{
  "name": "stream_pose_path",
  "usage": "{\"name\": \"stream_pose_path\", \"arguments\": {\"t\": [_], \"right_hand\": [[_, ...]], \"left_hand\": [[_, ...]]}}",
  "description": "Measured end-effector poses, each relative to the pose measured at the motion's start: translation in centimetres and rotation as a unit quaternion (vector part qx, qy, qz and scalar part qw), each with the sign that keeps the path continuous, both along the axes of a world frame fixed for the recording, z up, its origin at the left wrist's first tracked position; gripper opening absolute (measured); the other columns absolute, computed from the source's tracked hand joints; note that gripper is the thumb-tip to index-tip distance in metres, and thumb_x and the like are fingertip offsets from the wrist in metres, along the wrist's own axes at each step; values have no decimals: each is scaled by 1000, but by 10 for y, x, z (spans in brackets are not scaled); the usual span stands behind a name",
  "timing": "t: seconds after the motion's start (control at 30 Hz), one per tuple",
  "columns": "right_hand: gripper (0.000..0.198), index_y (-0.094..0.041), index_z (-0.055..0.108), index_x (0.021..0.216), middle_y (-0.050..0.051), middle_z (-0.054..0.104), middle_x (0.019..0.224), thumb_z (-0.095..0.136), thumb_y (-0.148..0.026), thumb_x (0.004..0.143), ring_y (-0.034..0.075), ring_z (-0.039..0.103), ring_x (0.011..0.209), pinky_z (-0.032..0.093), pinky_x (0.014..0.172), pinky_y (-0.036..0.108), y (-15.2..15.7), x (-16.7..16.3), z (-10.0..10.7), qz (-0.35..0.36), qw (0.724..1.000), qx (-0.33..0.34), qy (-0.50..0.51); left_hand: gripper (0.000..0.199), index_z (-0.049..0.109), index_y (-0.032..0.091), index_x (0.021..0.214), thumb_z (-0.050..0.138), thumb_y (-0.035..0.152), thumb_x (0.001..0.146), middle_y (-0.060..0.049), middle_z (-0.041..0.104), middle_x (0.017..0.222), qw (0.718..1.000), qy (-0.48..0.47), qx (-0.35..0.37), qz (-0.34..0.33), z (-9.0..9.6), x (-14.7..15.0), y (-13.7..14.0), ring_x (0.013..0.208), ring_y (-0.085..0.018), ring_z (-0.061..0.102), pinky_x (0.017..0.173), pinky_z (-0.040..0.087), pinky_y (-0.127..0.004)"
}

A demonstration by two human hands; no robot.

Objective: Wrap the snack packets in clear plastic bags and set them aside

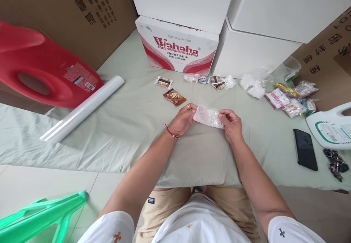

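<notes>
A small sheet of bubble wrap (207, 116) is stretched between my hands above the cloth. My left hand (185, 118) pinches its left end, and my right hand (230, 124) grips the right end with the thumb on top. Just beyond my left hand lies a brown cookie packet (174, 96). Farther back is a clear-wrapped snack (163, 82). Several wrapped pieces, among them a blue-and-white packet (203, 79) and dark-and-cream snacks (218, 82), lie in front of the Wahaha carton (178, 49).
On the left, a plastic film roll (82, 109) leans by a red jug (46, 67). To the right are crumpled bubble wrap (256, 83), assorted snack packets (290, 100), a black phone (305, 149), keys (336, 163) and a white bottle (333, 127). White boxes (257, 52) stand behind.
</notes>
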State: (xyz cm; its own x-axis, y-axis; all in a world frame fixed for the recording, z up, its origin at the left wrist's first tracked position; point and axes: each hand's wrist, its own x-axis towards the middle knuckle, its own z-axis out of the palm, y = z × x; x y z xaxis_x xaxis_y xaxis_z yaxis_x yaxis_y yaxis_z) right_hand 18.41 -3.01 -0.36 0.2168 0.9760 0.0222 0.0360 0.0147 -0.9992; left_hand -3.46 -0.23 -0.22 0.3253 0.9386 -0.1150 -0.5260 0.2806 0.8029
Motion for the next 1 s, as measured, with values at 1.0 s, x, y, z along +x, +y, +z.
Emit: {"name": "stream_pose_path", "arguments": {"t": [1.0], "right_hand": [[14, -31, 74, 95, 5, 65, 110, 67, -18, 95, 26, 50, 112, 50, 96, 47, -13, -9, 11, 48, 847, 322, -420]], "left_hand": [[52, 55, 19, 73, 70, 68, 83, 6, 41, 60, 977, 189, 101, 11, -5, 6, -4, 55, -9, 33, 53, 25, -24]]}}
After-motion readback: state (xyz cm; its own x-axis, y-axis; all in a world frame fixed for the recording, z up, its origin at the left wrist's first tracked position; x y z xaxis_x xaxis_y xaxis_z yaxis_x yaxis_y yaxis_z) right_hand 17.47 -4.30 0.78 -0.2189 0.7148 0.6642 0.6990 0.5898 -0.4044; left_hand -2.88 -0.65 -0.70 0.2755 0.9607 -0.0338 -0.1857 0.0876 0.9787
